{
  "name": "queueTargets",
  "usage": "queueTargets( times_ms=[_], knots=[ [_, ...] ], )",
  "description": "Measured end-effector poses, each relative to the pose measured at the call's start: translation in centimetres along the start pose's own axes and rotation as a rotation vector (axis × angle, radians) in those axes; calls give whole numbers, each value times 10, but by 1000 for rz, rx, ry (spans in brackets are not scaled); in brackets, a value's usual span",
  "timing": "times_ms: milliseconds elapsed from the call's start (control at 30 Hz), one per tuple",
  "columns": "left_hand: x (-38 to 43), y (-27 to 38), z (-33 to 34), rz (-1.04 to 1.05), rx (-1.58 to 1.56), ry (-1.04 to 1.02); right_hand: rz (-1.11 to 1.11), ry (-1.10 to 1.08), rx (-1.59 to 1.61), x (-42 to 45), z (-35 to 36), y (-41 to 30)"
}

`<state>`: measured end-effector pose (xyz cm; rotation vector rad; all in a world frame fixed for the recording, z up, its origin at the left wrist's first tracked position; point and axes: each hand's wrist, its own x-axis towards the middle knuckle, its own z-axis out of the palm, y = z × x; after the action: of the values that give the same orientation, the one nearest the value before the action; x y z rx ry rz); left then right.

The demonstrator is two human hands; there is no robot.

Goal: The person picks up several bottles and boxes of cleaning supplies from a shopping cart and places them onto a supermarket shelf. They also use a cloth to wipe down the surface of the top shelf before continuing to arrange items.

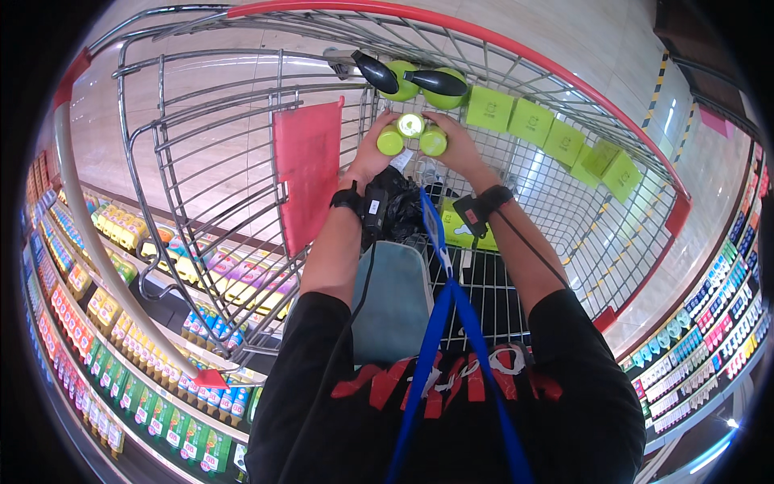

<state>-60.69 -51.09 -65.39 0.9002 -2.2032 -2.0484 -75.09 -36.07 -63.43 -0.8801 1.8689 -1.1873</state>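
Note:
My left hand (pixel 370 150) and my right hand (pixel 461 147) close in from both sides on a cluster of small round-topped green containers. One green container (pixel 390 140) lies against my left hand, another (pixel 433 141) against my right, and a third with a shiny top (pixel 410 125) sits between them. The fingertips are partly hidden behind them. Beyond the hands, two larger round green items with black handles (pixel 443 83) stand in the wire shopping cart (pixel 532 181). A row of green boxes (pixel 530 121) runs along the cart's far side.
A black plastic bag (pixel 402 202) and a green box (pixel 458 224) lie below my wrists. The cart has a red plastic flap (pixel 308 175) at left and a grey-blue panel (pixel 390 302) near me. Shelves of packaged goods (pixel 139 363) line the left; more shelves (pixel 695 357) stand at right.

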Motion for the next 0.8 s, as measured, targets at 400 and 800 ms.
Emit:
queueTargets(
  times_ms=[400,800],
  knots=[
    [-10,-10,-6,-159,-310,303,19,-11,-152,10,9,-10],
    [-31,27,8,-641,-538,458,197,63,-363,7,33,-11]
  ],
)
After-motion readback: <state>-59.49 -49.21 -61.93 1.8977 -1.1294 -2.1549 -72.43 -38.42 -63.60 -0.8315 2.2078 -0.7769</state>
